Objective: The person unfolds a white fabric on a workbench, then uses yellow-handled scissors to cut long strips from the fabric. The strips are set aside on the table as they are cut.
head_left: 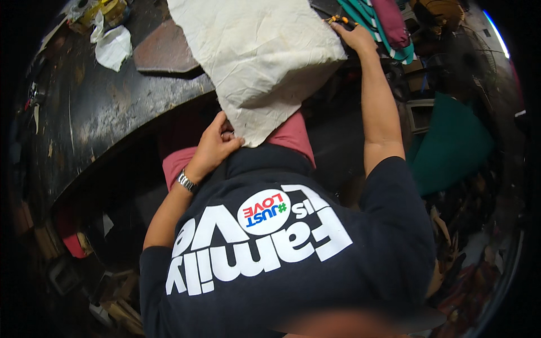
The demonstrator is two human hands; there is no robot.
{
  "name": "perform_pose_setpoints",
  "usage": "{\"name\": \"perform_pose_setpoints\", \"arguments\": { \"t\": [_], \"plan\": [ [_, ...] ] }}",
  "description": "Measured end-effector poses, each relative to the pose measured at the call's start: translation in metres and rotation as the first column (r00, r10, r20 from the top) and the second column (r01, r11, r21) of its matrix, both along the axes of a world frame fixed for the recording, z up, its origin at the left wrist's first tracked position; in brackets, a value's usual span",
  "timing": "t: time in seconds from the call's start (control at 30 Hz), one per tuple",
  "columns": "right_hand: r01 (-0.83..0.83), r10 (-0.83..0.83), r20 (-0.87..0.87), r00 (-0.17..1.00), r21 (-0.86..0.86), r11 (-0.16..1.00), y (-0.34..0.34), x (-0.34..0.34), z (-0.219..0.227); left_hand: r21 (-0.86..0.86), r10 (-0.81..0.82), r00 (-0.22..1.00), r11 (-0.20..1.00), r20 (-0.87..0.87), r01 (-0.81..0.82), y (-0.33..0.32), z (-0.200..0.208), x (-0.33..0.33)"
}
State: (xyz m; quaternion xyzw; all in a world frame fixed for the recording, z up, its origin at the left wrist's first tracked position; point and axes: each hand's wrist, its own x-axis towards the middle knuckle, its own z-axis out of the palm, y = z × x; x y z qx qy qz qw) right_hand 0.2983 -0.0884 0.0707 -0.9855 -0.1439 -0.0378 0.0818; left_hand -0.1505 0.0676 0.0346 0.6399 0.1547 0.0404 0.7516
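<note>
A cream-coloured piece of cloth [259,50] lies over the table edge, its near end hanging toward my lap in creases. My left hand [215,145], with a metal watch on the wrist, pinches the cloth's near lower corner between thumb and fingers. Stretched out to the far right, my right hand [356,38] is at the cloth's right edge. Its fingers are closed on a small tool with orange and black handles [341,20], whose working end I cannot make out.
The dark, worn table [84,112] curves along the left. On it are a flat reddish-brown slab [168,49], a white scrap [114,47] and a yellow roll [112,11]. Green and maroon fabric [389,22] lies far right, near a fan [470,56] and a green sheet [451,143].
</note>
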Motion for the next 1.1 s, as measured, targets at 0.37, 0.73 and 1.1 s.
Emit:
{"name": "perform_pose_setpoints", "arguments": {
  "t": [0.37, 0.73, 1.1],
  "plan": [
    [-0.156, 0.152, -0.169, 0.974, -0.013, 0.988, 0.013, 0.032, -0.005, 0.299, -0.089, 0.990, 0.953, 0.107, 0.053, 0.003, 0.007, -0.004],
    [-0.110, 0.111, 0.000, 0.994, -0.096, 0.989, -0.012, 0.081, -0.020, 0.158, -0.020, 1.000, 0.987, 0.021, 0.016, 0.002, -0.018, 0.007],
    [-0.315, 0.314, -0.031, 0.949, -0.044, 0.948, -0.052, 0.034, -0.002, 0.163, -0.009, 1.000, 0.986, -0.016, 0.011, -0.003, -0.011, 0.008]
  ]
}}
